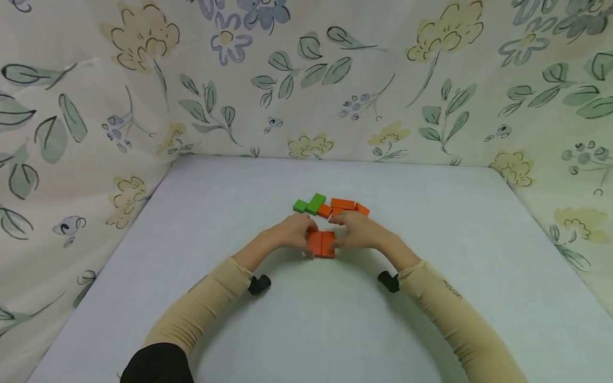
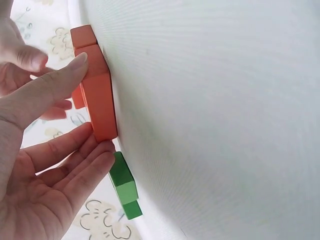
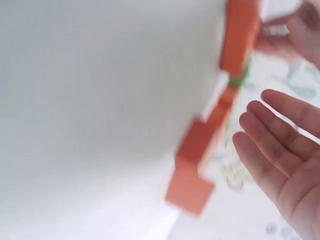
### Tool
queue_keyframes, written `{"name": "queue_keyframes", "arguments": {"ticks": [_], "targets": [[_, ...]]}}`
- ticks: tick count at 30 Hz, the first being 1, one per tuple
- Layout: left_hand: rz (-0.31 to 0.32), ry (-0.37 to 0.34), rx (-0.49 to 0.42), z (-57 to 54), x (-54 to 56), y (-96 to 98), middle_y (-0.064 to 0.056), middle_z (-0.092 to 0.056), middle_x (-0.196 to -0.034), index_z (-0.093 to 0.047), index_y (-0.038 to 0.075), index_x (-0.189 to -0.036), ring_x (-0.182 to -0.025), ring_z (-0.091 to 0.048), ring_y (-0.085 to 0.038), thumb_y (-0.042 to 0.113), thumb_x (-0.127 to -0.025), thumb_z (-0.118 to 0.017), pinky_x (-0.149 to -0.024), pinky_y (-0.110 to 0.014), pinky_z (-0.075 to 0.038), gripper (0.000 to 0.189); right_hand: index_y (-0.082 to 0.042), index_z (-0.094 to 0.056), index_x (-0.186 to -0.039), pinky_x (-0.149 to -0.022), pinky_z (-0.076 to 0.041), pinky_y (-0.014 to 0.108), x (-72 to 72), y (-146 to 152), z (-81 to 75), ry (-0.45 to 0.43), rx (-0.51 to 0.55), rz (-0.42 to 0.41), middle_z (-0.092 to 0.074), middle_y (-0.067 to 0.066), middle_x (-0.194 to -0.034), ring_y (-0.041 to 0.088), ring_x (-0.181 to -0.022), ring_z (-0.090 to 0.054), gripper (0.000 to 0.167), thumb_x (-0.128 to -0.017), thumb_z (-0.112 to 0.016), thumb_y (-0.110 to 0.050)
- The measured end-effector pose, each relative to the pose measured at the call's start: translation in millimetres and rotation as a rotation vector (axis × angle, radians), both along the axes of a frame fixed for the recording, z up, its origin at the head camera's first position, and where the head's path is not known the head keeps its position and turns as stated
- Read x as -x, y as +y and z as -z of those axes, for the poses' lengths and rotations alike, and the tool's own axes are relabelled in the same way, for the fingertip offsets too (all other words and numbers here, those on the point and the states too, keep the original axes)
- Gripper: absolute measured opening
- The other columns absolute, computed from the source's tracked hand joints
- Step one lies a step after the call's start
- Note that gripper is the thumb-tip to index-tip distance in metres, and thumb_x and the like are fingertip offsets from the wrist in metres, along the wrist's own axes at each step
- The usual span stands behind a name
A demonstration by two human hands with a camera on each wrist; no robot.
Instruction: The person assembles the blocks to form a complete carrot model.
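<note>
Two orange blocks (image 1: 328, 246) lie side by side on the white table, between the two hands. My left hand (image 1: 293, 232) pinches the left orange block (image 2: 101, 107), thumb at its near end and fingertips at its far end. My right hand (image 1: 361, 232) is just right of the pair; in the right wrist view its fingers (image 3: 272, 155) are extended and hold nothing. Whether its thumb touches the right block cannot be told. Behind the hands lie more orange blocks (image 1: 342, 203), partly covered by the right hand, and green blocks (image 1: 316, 204).
The white tabletop (image 1: 325, 319) spreads around the blocks. Floral cloth (image 1: 306, 80) hangs behind it and at both sides. Each wrist carries a small black camera, one on the left (image 1: 259, 284) and one on the right (image 1: 388, 282). The right wrist view is blurred.
</note>
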State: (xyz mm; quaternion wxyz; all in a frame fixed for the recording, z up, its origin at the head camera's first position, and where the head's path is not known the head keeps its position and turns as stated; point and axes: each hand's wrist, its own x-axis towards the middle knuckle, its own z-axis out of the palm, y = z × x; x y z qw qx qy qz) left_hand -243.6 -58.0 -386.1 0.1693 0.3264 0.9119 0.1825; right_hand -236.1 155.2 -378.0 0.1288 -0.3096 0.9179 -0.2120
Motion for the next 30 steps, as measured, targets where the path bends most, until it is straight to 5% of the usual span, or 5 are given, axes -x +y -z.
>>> {"name": "queue_keyframes", "arguments": {"ticks": [7, 22, 30], "targets": [[-0.005, 0.01, 0.008, -0.1, -0.4, -0.1, -0.011, -0.059, -0.11, -0.064, -0.002, -0.119, -0.099, -0.054, -0.022, 0.023, -0.073, -0.086, -0.089, -0.034, -0.048, 0.058, 0.003, -0.064, -0.12, -0.09, -0.049, 0.045, 14.4, 25.2, -8.0, 0.09, -0.097, 0.109, -0.062, 0.018, -0.119, 0.032, -0.104, -0.054, 0.044, -0.081, -0.076, -0.012], [-0.014, -0.008, 0.001, -1.0, -2.6, -0.4, -0.01, -0.058, -0.11, -0.063, -0.002, -0.121, -0.099, -0.053, -0.021, 0.023, -0.073, -0.087, -0.088, -0.033, -0.047, 0.059, 0.004, -0.058, -0.127, -0.091, -0.046, 0.049, 30.5, 20.9, -6.2, 0.112, -0.31, 0.084, -0.058, 0.021, -0.118, 0.036, -0.108, -0.049, 0.061, -0.075, -0.082, -0.015], [-0.002, 0.009, -0.009, 2.5, -1.3, -0.9, -0.01, -0.058, -0.109, -0.063, -0.002, -0.12, -0.098, -0.052, -0.021, 0.023, -0.072, -0.087, -0.087, -0.033, -0.047, 0.059, 0.002, -0.062, -0.123, -0.089, -0.047, 0.047, 30.5, 15.3, -4.9, 0.128, -0.368, 0.082, -0.058, 0.018, -0.116, 0.033, -0.105, -0.048, 0.057, -0.073, -0.083, -0.017]]}}
